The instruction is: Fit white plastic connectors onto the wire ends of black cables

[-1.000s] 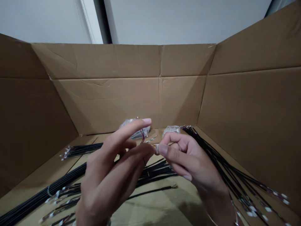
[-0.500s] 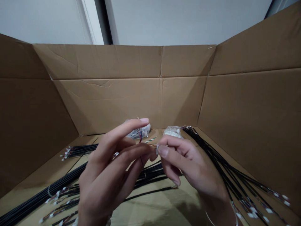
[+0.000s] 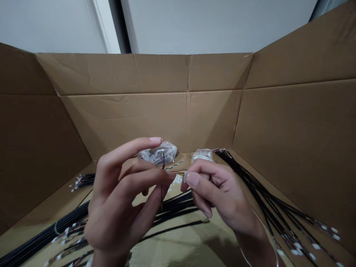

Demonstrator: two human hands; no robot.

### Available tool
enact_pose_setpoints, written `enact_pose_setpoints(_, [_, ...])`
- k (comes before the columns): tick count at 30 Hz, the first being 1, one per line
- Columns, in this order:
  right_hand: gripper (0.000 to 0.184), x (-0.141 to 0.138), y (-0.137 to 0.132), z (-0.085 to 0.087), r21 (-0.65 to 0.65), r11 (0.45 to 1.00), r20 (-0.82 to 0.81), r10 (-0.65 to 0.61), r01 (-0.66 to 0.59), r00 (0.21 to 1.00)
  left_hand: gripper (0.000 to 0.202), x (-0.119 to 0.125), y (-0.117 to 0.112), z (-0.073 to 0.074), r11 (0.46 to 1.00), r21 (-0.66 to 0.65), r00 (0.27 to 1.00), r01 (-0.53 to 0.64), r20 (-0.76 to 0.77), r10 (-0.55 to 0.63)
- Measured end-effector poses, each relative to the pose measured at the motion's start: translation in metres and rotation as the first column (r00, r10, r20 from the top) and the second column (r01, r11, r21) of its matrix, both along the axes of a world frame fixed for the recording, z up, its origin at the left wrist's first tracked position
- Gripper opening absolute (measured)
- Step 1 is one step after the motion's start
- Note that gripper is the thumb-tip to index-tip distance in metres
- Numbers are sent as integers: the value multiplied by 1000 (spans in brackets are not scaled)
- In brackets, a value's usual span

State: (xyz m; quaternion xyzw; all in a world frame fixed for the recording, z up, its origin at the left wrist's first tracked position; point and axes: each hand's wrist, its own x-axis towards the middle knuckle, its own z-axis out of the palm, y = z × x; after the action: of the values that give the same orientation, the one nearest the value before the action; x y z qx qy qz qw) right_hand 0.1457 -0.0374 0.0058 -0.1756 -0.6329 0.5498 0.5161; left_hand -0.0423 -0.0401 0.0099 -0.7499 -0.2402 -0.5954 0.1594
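We find orange wires (image 3: 178, 172), pinched in the left hand (image 3: 122, 196), reaching the white connector (image 3: 185, 176) the right hand (image 3: 222, 189) grips above the surface (image 3: 172, 246), short of its far edge; red-blue wires (image 3: 162, 160) stand free.

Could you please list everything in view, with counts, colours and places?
White connector: one, pinched in the right hand
Thin wires: several, orange and yellow between the hands, red and blue above the left fingers
Twisted wire: green and white, beyond the hands
Plastic bags: two, clear, at the back
Small pieces: uncounted, white, behind the hands
Cables: too many to count, black, left, centre and right
Cardboard walls: three, brown, left, back and right
Bracelet: one, pale, right wrist
Hands: two, left and right, centre
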Motion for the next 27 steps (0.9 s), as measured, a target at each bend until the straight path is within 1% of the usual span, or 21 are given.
enact_pose_setpoints(2, [30, 0, -1, 0, 9, 1000, -9, -14, 15, 1000, 23, 1, 0, 0, 999, -31, 1000, 11, 28, -10])
enact_pose_setpoints(4, [30, 1, -1, 0, 5, 1000, -16, -23, 23, 1000, 24, 1, 1, 1, 997, -58, 999, 42, 24, -40])
enact_pose_setpoints(7, [30, 1, 1, 0, -9, 1000, -27, -19, 19, 999, 26, -2, 3, 3, 992, -95, 996, 82, -34, -86])
enact_pose_setpoints(11, [29, 2, 3, 0, -25, 1000, -52, 12, -13, 999, 20, -9, 3, 3, 986, -116, 987, 116, -100, -128])
enact_pose_setpoints(13, [28, 2, 4, 0, -29, 999, -55, 26, -27, 998, 21, -12, 2, 3, 983, -115, 982, 140, -110, -153])
enact_pose_setpoints(16, [26, 2, 3, 2, -31, 999, -42, 27, -28, 999, 25, -13, 1, 5, 984, -125, 984, 130, -107, -144])
enact_pose_setpoints(21, [23, -1, 4, 4, -21, 1000, -31, 14, -15, 999, 25, -11, 6, 7, 994, -72, 992, 81, -93, -88])
enact_pose_setpoints(24, [22, -2, 5, 4, -19, 1000, -41, 1, -2, 999, 26, -8, 6, 6, 994, -69, 992, 88, -85, -94])
enact_pose_setpoints(27, [17, -3, 6, 4, -37, 999, -60, -16, 14, 998, 28, -6, 2, 5, 989, -127, 996, 73, -35, -78])
